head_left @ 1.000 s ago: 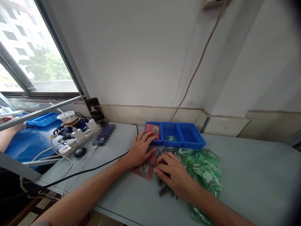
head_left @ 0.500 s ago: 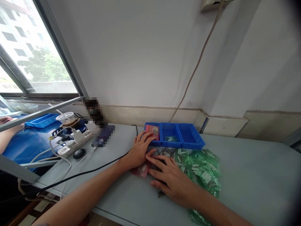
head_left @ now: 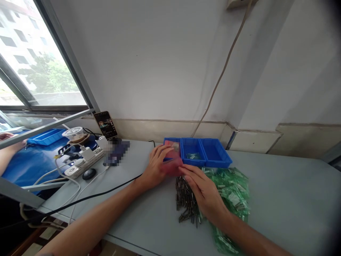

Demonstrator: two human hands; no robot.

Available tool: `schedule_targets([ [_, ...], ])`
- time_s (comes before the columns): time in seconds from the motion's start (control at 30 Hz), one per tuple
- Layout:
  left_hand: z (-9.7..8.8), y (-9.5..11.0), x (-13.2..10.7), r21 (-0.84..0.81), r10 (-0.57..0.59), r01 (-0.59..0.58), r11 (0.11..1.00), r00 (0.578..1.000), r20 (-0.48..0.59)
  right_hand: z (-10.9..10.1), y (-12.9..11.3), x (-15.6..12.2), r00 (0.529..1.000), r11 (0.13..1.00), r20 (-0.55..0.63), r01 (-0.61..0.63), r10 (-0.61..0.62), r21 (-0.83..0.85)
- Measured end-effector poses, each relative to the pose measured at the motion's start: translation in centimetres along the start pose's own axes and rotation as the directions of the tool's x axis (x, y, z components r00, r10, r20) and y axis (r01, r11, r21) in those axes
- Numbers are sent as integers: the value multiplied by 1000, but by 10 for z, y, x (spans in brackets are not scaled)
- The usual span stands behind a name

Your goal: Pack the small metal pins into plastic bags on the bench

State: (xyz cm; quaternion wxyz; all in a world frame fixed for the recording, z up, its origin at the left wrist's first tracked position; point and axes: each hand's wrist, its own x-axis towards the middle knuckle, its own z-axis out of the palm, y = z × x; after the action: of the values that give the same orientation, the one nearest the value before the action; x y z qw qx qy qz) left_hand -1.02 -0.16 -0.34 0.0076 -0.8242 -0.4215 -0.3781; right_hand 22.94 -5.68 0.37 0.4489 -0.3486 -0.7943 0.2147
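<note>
A pink translucent plastic bag [head_left: 172, 168] is stretched between my two hands, just in front of the blue divided bin [head_left: 216, 153]. My left hand [head_left: 153, 170] grips its left side, fingers curled behind the bag. The fingertips of my right hand [head_left: 204, 188] pinch its right corner. Beneath and beside my right hand lies a pile of thin metal pins [head_left: 185, 199], partly covered by that hand. Green plastic bags [head_left: 234, 193] holding small metal pieces spread to the right of it. Another pink bag [head_left: 174, 145] rests in the bin's left compartment.
A small clear packet [head_left: 193, 156] lies in the middle compartment. To the left are a black cable [head_left: 114, 191], a power strip [head_left: 85, 161], a black mouse [head_left: 89, 174] and a propped phone [head_left: 106, 124]. Another person's hand [head_left: 10, 142] shows beyond the metal frame.
The pink bag has come up off the table, now held between both hands. My right hand has moved right and up, uncovering the pile of pins.
</note>
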Motion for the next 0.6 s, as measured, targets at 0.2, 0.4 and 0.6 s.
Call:
schedule_targets([
  [0.2,-4,6,1,-73,109,-120,990,985,-134,-1,4,4,971,956,-110,-182,211,229],
  [0.4,-4,19,-2,-187,62,-79,979,994,-92,5,4,1,962,913,-100,-205,255,354],
  [0.6,-2,35,-5,-401,-172,175,899,984,42,1,5,4,975,978,-127,-163,180,132],
])
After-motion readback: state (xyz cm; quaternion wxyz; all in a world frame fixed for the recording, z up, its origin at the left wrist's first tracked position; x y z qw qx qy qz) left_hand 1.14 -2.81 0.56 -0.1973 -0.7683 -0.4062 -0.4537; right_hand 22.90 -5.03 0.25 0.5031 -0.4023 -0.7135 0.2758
